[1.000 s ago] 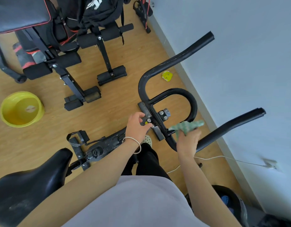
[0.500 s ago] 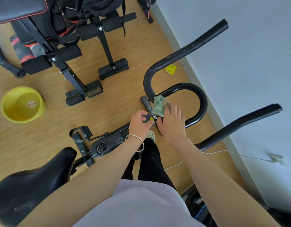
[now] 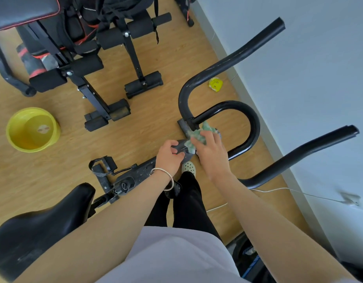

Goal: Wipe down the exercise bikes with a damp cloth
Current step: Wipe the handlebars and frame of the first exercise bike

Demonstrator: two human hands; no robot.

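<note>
Green cloth [image 3: 199,135] lay bunched on the clamp [image 3: 183,127], pressed flat-fingered by the right hand [image 3: 212,153]; the left hand [image 3: 168,155] gripped the clamp just beside it (seat [image 3: 44,227] side), bars [image 3: 233,62] stretching ahead towards the wall [image 3: 319,58].

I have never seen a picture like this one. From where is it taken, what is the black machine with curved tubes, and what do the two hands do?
This is one view from a camera worn on the person's head, looking down, so you see their own arms and legs. The black curved tubes are the handlebars of an exercise bike; its saddle is at the lower left. The left hand grips the grey clamp at the middle of the bars. The right hand presses a green cloth against that same part, to wipe it. On the wooden floor stand a yellow basin and a black weight bench; a white cable lies by the wall.
</note>
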